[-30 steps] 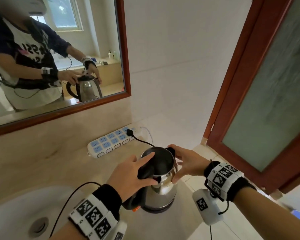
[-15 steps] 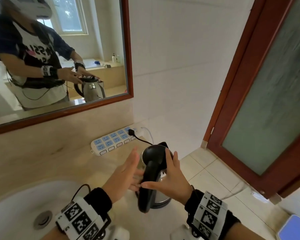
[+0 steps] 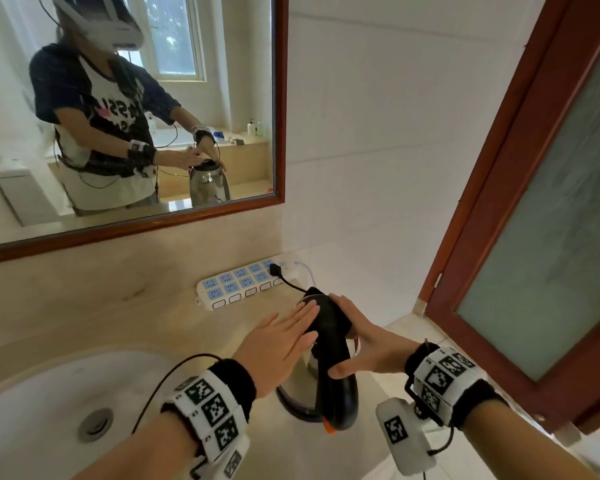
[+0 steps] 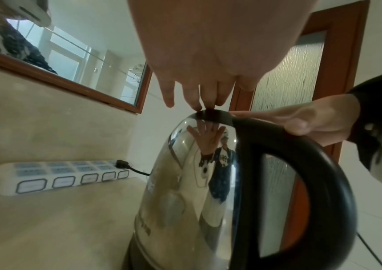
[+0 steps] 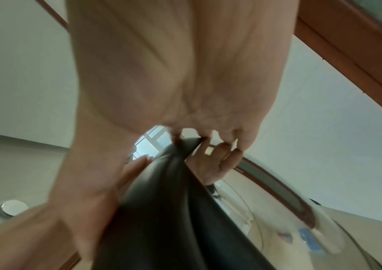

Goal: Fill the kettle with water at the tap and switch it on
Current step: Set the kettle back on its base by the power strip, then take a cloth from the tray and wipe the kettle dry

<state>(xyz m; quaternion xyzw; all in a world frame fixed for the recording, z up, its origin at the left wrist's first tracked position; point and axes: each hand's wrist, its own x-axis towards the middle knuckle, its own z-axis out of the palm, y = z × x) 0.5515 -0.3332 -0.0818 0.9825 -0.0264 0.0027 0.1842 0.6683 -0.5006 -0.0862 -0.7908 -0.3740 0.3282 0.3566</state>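
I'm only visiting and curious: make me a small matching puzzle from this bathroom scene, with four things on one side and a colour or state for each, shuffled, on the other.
Things:
1. kettle
2. power strip
3. left hand
4. right hand

States:
A. flat, fingers straight, touching the lid
B. shiny steel, black handle, on its base
C. white with blue sockets, one black plug in
D. wrapped round the top of the handle

Pairs: 1-B, 2-C, 3-A, 4-D
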